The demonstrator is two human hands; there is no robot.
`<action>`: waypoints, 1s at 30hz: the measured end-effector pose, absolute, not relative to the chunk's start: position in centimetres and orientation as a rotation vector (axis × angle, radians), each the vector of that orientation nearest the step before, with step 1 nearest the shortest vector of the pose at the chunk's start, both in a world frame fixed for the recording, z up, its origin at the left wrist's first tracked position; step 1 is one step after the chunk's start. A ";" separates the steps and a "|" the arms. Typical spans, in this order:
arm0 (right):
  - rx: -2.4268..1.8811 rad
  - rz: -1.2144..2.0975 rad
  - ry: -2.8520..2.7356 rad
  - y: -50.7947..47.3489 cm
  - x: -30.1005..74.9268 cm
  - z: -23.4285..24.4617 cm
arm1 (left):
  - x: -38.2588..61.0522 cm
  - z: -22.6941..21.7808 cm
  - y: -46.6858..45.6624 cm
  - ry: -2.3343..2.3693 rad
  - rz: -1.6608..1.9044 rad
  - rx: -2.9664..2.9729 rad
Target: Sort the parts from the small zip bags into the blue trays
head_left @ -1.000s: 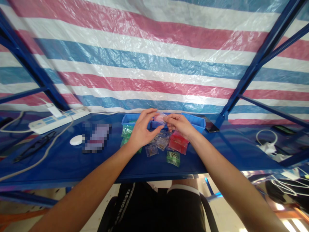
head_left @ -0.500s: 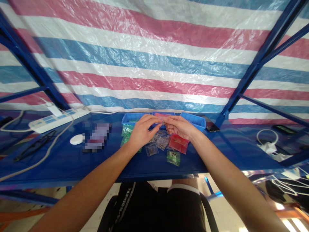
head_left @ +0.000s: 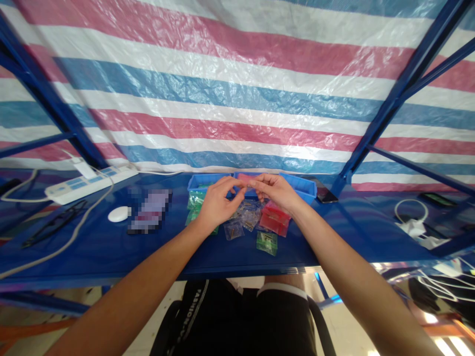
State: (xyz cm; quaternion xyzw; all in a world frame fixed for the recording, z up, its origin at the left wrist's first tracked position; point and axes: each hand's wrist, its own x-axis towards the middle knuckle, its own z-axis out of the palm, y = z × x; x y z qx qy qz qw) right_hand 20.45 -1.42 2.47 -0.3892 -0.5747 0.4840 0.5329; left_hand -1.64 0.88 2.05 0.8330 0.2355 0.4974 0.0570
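Note:
My left hand [head_left: 220, 201] and my right hand [head_left: 276, 192] meet above the middle of the desk, thumbs and fingers pinched. Between their fingertips is a small red zip bag [head_left: 244, 177], partly covered by the fingers. Below them lie several clear zip bags [head_left: 233, 230] with small metal parts. Red zip bags [head_left: 275, 219] lie under my right wrist, and green zip bags [head_left: 195, 200] beside my left hand. Closer to the front edge lies a single green zip bag [head_left: 266, 243] with small parts inside.
Behind the hands stand blue bins, one at left [head_left: 200, 181], one in the middle and one at right [head_left: 302, 186]. A phone [head_left: 324, 190] lies beyond the right bin. Leftward are a pixelated object [head_left: 151, 211], a white round case [head_left: 118, 214], glasses [head_left: 55, 225] and a power strip [head_left: 91, 183].
My right hand's fingers have shifted and spread slightly around the small bag, lifting a little. My left hand stays nearly in place. The bags on the desk have not moved.

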 end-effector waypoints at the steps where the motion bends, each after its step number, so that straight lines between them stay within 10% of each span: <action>1: -0.931 1.144 -1.384 -1.4 20.4 2.5 | -1.6 2.0 0.9 0.720 1.502 2.517; 30: -0.943 1.259 -1.453 -1.9 20.2 2.5 | -1.6 1.7 1.0 0.548 1.424 2.711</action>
